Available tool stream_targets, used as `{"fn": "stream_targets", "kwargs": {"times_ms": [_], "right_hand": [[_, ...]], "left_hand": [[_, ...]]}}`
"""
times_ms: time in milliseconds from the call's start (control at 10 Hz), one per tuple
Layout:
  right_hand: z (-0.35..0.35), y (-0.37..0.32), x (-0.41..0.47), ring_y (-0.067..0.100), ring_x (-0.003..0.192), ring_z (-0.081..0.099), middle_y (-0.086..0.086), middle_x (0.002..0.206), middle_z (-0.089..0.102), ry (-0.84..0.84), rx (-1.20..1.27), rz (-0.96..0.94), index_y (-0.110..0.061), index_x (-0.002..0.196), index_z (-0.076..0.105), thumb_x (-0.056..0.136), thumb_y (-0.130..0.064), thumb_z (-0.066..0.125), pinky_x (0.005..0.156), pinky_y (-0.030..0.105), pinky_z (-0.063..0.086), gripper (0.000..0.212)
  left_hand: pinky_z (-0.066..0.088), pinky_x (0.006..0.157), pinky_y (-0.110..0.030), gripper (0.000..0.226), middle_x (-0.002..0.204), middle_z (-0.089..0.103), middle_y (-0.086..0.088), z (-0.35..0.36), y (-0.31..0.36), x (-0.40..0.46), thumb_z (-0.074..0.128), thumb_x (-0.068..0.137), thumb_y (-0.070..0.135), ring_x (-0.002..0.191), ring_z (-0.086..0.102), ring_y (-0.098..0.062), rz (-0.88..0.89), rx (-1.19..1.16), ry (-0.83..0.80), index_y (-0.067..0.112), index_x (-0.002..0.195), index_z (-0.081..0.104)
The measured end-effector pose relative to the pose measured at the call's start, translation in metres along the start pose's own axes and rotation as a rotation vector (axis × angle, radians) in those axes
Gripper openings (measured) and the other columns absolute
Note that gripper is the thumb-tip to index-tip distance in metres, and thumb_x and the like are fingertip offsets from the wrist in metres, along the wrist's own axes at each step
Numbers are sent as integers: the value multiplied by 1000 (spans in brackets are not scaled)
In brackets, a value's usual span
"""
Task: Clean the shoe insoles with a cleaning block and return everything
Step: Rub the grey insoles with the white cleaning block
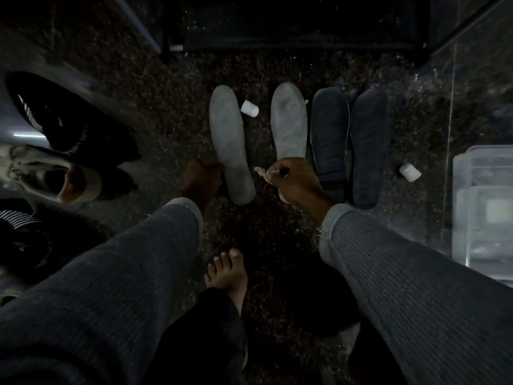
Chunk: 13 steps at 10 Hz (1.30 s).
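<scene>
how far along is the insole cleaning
Done: four insoles lie out on the floor, two light, two dark. In hand: the right hand holds something pale at the right light insole; the left hand is at the left light insole. Left: dark insoles, returning everything.

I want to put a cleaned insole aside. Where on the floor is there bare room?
Bare floor lies left of the left grey insole, toward the shoes, and beyond the insoles' toes up to the dark frame. It is crowded on the right: two dark insoles lie side by side, with a white block and a clear box beyond.
</scene>
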State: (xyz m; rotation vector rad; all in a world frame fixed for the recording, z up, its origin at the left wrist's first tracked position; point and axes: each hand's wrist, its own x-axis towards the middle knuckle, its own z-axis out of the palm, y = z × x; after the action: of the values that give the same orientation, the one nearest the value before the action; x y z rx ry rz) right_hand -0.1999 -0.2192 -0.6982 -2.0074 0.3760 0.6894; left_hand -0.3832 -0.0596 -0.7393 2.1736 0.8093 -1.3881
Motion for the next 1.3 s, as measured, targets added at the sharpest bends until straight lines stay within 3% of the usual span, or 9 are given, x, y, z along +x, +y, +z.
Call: {"fn": "stream_targets", "kwargs": {"times_ms": [100,200,300,400,500,800,1000,1200,1300], "right_hand": [[-10,-7,-3,12,77,62,1,87,68,-5,24,-13,-16,86,71,87,-18,67,66,22,50,4],[-25,-16,-8,14,74,61,7,89,68,-13,29,-30,-8,90,69,87,-15,69,68,25,50,8],[-54,-29,-12,15,79,62,6,90,68,-7,-70,-97,-5,91,69,86,-16,69,67,26,50,11],[-102,-46,-14,12,82,59,-2,90,65,-43,-262,-171,-9,92,71,88,-25,67,65,20,43,17],[-160,-58,-25,23,93,64,9,95,71,-35,-401,-239,-5,90,72,88,-18,66,76,27,44,14],[-316,33,-96,34,86,65,17,82,67,202,-471,-38,-2,74,68,84,-10,69,75,41,48,13],[-344,104,-141,36,96,64,19,96,70,240,-422,220,-2,94,72,88,-11,65,85,36,51,13],[-329,151,-136,31,87,68,13,85,72,307,-364,292,-16,67,68,86,-27,70,80,36,55,22],[-318,163,-124,38,90,66,19,91,70,318,-447,324,-8,72,68,90,-32,64,77,35,51,30]], "left_hand": [[18,115,-45,50,157,23,-7,-21,8,-3,9,104,30,143,23,-29,53,-1,406,17,151,22],[17,116,-50,53,157,25,-5,-43,28,21,10,103,45,142,23,-28,145,141,289,24,152,18],[33,96,-55,108,120,54,-14,-92,66,133,47,55,96,107,41,-35,351,121,649,25,135,41],[44,85,-50,67,100,53,-13,-135,124,80,90,60,35,94,41,-28,391,264,598,25,111,47],[47,90,-44,34,111,62,-17,-165,164,-36,63,91,30,104,58,-33,642,198,622,6,115,61],[50,87,-48,42,106,65,-16,-143,202,-113,55,90,43,99,62,-37,702,219,454,7,108,65],[46,88,-42,45,117,63,-16,-108,206,-117,59,94,39,110,57,-35,717,252,379,3,120,58],[46,88,-40,46,117,64,-16,-89,201,-106,60,92,41,112,57,-34,661,258,340,7,124,56],[44,92,-40,48,122,63,-13,-87,198,-100,58,93,43,118,54,-33,639,279,344,9,126,55]]}}
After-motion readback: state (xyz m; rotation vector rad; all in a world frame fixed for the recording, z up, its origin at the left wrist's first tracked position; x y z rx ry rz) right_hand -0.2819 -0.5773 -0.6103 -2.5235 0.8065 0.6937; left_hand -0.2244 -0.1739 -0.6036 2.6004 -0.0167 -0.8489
